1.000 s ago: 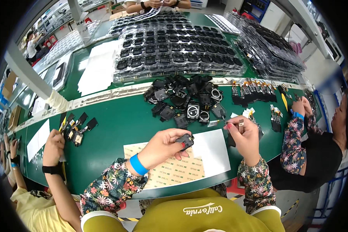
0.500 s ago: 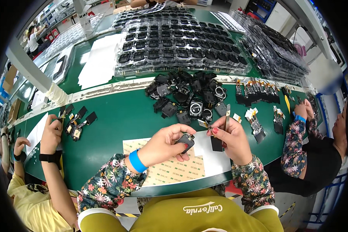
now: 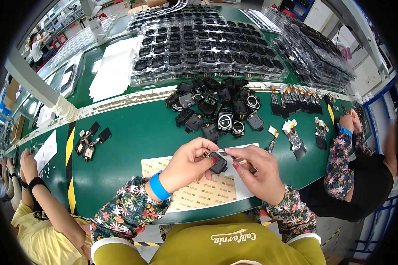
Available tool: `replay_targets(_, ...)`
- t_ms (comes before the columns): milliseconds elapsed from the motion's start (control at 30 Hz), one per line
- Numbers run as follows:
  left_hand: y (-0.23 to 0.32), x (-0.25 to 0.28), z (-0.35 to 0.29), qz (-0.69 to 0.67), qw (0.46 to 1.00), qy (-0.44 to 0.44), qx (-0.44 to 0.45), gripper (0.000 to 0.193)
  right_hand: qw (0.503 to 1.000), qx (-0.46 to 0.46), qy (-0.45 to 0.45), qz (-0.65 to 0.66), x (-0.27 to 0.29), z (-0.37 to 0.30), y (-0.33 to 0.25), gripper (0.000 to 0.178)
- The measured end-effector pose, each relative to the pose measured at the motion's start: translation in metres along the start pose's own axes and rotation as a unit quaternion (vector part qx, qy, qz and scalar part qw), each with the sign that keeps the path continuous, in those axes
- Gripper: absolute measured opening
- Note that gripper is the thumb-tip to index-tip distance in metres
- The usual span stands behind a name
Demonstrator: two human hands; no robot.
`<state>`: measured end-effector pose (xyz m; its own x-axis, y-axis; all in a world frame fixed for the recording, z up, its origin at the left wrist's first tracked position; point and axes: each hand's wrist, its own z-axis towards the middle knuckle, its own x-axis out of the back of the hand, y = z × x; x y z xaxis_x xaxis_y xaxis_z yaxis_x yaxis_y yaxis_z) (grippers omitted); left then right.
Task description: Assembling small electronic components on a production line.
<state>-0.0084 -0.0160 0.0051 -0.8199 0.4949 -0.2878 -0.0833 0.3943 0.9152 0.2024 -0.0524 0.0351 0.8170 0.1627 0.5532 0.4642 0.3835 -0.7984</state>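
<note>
Left grip [image 3: 186, 164]: thumb and fingers clamped on a rounded-square black plastic housing [image 3: 219, 165].
Housing: tilted in the left grip, raised over the papers, just beside the right grip's fingertips.
Right grip [image 3: 260, 173]: thumb and forefinger pinched together on a slim metallic piece [image 3: 240, 160]; mostly hidden, exact kind cannot be told.
Papers: tan printed backing sheet [image 3: 194, 196] below the left grip; plain white sheet [image 3: 242, 190] partly under the right grip.
Heap: black plastic housings with round silver rims [image 3: 224, 122], just beyond both grips.
Flexible strips: thin black pieces with silver and orange ends [image 3: 293, 138], right of the right grip; a longer row of like strips [image 3: 296, 104] farther beyond.
Flat parts: small black-and-silver cluster [image 3: 89, 143], well left of the left grip.
Trays: clear plastic, stacked, filled with black parts [image 3: 163, 80], far beyond both grips.
Desk: green-topped [image 3: 119, 170], beneath everything listed.
</note>
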Motion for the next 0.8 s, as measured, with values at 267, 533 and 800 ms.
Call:
replay_targets(267,0.003,-0.001,0.0,-0.029,0.999,-0.013,0.01,0.025,0.965,0.112,-0.029,-0.237,-0.007,-0.007,-0.009,0.044)
replay_targets(533,0.003,0.0,-0.002,-0.02,1.0,-0.013,0.012,0.027,0.939,0.108,-0.079,-0.317,-0.005,-0.01,-0.012,0.048)
replay_targets(800,0.001,-0.001,-0.001,-0.011,1.0,-0.011,-0.006,0.025,0.923,0.115,-0.102,-0.354,-0.005,-0.012,-0.012,0.047)
